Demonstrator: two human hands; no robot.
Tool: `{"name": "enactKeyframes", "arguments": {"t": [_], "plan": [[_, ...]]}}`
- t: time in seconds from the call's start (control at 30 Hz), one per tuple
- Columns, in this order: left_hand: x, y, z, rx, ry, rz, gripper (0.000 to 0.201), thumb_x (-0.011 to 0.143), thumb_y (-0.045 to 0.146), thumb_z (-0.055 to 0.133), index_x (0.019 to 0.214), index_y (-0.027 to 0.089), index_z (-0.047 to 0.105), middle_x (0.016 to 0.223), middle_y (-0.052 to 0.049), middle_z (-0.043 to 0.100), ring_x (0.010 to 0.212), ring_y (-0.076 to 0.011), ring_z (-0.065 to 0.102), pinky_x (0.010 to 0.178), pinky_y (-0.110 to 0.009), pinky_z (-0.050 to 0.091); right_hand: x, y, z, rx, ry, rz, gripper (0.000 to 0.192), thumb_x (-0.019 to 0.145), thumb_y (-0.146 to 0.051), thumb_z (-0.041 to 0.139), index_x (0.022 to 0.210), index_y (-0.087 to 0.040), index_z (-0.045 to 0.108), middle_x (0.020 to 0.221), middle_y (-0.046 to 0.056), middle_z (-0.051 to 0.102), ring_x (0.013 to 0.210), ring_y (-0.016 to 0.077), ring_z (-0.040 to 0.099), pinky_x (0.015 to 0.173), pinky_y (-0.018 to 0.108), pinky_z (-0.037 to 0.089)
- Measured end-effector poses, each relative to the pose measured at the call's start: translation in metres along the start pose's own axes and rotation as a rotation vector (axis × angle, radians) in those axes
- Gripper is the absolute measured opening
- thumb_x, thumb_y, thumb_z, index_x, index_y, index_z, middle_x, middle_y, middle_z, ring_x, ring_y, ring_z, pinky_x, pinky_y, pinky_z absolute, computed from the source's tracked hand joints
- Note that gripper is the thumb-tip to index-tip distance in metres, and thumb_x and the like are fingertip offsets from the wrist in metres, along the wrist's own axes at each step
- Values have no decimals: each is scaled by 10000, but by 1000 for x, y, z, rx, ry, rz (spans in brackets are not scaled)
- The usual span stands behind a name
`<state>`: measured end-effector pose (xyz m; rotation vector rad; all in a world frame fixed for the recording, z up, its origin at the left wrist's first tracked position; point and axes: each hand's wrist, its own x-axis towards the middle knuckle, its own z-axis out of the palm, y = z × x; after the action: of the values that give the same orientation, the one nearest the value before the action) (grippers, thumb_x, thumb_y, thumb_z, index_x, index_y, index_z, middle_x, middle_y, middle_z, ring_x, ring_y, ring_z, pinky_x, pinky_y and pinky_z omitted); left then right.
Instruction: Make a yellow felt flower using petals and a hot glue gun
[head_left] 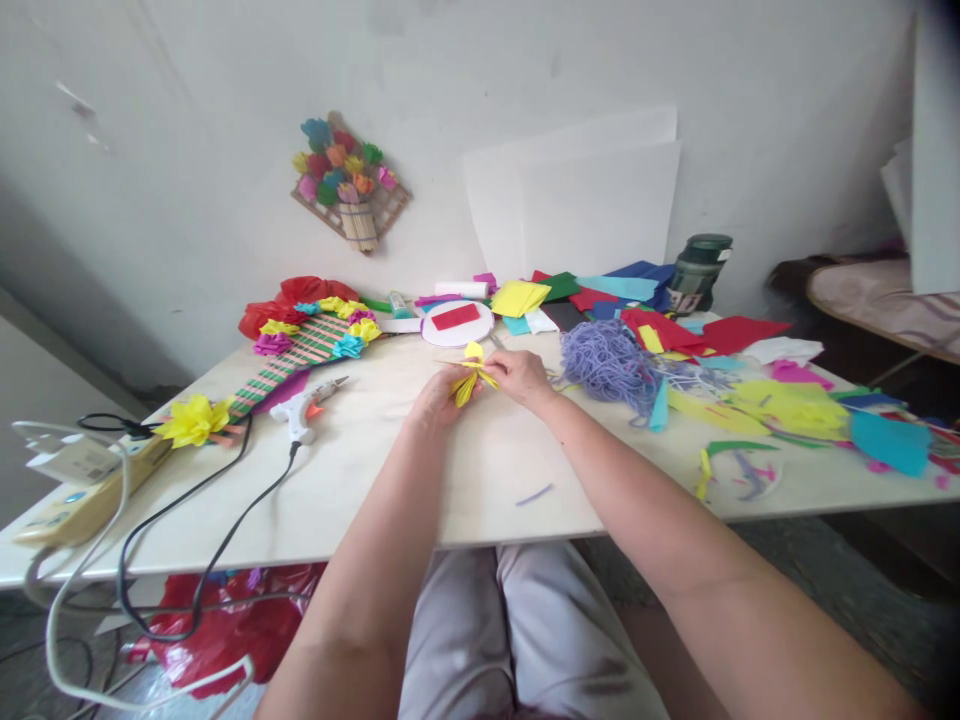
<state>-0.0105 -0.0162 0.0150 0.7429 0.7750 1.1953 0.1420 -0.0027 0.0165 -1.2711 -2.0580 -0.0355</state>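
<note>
Both of my hands meet over the middle of the white table [480,480]. Between them is a folded piece of yellow paper [469,376], pleated like a small fan or flower. My left hand [435,398] grips its lower part. My right hand [523,377] pinches it from the right side. A white glue gun [307,405] lies to the left of my hands with its black cord trailing off the table edge. A heap of purple yarn [606,362] sits just right of my right hand.
A striped board with paper flowers [311,340] lies at the left, a yellow paper flower [193,420] near its end. A power strip [82,500] is at the far left edge. Coloured paper scraps [787,410] cover the right side. A dark jar [697,270] stands at the back.
</note>
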Motion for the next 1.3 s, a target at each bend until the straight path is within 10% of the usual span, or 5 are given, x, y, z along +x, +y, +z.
{"name": "enactKeyframes", "arguments": {"t": [1.3], "plan": [[5, -8, 3, 78, 82, 76, 191, 663, 178, 683, 828, 103, 621, 658, -27, 622, 545, -103, 575, 464, -191, 435, -6, -12, -3, -307, -72, -141, 295, 901, -266, 393, 948, -184, 672, 904, 79, 684, 781, 167, 589, 599, 258, 302]]}}
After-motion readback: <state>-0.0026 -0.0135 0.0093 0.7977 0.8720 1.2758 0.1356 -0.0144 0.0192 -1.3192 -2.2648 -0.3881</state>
